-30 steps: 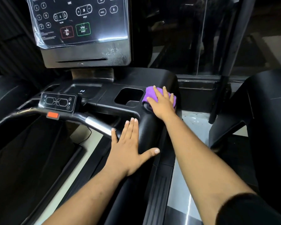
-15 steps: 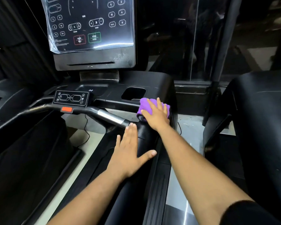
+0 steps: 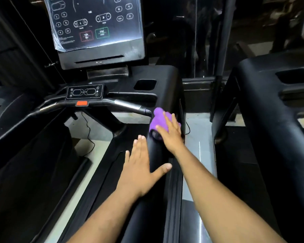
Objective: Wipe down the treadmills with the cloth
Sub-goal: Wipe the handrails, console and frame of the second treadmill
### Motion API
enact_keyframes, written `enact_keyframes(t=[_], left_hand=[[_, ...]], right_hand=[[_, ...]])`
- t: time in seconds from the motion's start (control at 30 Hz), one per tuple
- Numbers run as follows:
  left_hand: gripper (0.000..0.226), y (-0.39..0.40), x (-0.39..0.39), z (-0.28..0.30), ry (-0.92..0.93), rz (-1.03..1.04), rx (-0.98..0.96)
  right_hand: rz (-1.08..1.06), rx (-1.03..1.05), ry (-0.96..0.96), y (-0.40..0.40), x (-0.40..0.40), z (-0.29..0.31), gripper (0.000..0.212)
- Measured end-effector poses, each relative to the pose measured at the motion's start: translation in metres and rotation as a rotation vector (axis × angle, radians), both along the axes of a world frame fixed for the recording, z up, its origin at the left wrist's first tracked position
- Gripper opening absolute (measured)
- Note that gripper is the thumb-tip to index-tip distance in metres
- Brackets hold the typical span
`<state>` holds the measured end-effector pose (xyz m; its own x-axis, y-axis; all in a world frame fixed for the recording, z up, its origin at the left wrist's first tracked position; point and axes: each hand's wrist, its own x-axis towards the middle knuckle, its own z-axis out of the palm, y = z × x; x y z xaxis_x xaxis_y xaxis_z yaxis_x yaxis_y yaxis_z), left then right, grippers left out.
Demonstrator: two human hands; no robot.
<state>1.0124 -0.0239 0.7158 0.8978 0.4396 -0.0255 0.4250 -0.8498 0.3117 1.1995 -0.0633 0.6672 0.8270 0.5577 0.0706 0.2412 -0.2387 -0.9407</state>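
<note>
- Head view, right hand: my right hand (image 3: 171, 133) lies palm-down on the purple cloth (image 3: 159, 119), fingers straight and pressing it flat against the top of the treadmill's black right side rail (image 3: 156, 155). The cloth bunches out beyond my fingertips on the far and left sides.
- Head view, left hand: my left hand (image 3: 139, 170) rests wide and flat on the near stretch of the same rail, fingers straight, thumb splayed to the right across the rail's crown. It holds nothing and sits just near of the cloth, apart from it.
- Head view, rail edges: the rail runs from near to far, rising into the black console housing (image 3: 165, 81). Its left edge drops to the dark running deck (image 3: 33, 172); its right edge drops to a ribbed foot strip (image 3: 173, 199).
- Head view, handlebar: a silver-and-black handlebar (image 3: 126, 104) meets the rail just left of the cloth, carrying a small control pad (image 3: 84, 91) and an orange tab (image 3: 82, 103).
- Head view, far: the display panel (image 3: 96, 23), under loose clear film, stands upright above the console; a cup recess (image 3: 145, 84) opens to its right.
- Head view, right: a pale floor gap (image 3: 198, 146) separates this rail from a second treadmill (image 3: 270, 120), leaving open room beside my right forearm.
</note>
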Motion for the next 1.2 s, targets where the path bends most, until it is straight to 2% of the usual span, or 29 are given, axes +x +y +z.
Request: enact_keyframes(t=[0.13, 0.23, 0.37, 0.43, 0.5, 0.53, 0.6, 0.7, 0.8, 0.87, 0.93, 1.03, 1.07, 1.13, 1.2], left_hand=[[0.131, 0.003, 0.004, 0.001, -0.056, -0.006, -0.063], [0.132, 0.005, 0.007, -0.001, -0.007, -0.025, -0.023], [0.128, 0.006, 0.008, -0.003, 0.012, -0.015, 0.005], [0.126, 0.006, 0.008, -0.003, 0.005, -0.01, 0.008], [0.125, 0.007, 0.007, -0.004, 0.015, -0.017, 0.013], [0.125, 0.007, 0.008, -0.005, 0.016, -0.017, 0.009], [0.127, 0.006, 0.009, -0.004, 0.003, -0.016, -0.007], [0.129, 0.007, 0.011, -0.002, -0.008, -0.014, -0.028], [0.129, 0.011, 0.015, -0.002, -0.014, -0.013, -0.021], [0.128, 0.007, 0.012, -0.003, -0.025, -0.005, -0.028], [0.127, 0.002, 0.003, -0.003, -0.049, -0.003, -0.047], [0.131, -0.003, -0.014, -0.004, -0.058, -0.031, -0.048], [0.132, -0.005, -0.02, -0.003, -0.056, -0.038, -0.051], [0.133, -0.014, -0.042, -0.004, -0.036, -0.047, -0.05], [0.134, -0.023, -0.063, -0.005, -0.026, -0.038, -0.065]], right_hand=[[0.109, 0.095, -0.139, -0.039, -0.062, -0.025, 0.072], [0.049, 0.145, -0.104, -0.018, -0.026, -0.025, 0.066], [-0.071, 0.341, 0.252, 0.01, 0.043, -0.034, 0.059], [-0.078, 0.37, 0.448, 0.008, 0.043, -0.039, 0.055], [-0.15, 0.352, 0.554, -0.002, 0.017, -0.044, 0.067], [-0.164, 0.337, 0.538, -0.009, -0.006, -0.049, 0.072], [-0.137, 0.313, 0.382, -0.022, -0.05, -0.057, 0.079], [-0.07, 0.306, 0.212, -0.018, -0.033, -0.046, 0.083], [-0.136, 0.327, 0.252, 0.005, 0.021, -0.027, 0.093], [-0.18, 0.268, 0.321, 0.006, 0.023, -0.019, 0.099], [-0.143, 0.268, 0.278, -0.007, -0.016, -0.026, 0.092], [-0.025, 0.37, 0.2, -0.055, -0.127, -0.058, 0.085], [-0.003, 0.394, 0.226, -0.066, -0.153, -0.066, 0.085], [0.005, 0.391, 0.245, -0.07, -0.158, -0.064, 0.088], [-0.096, 0.287, 0.255, -0.047, -0.12, -0.053, 0.092]])
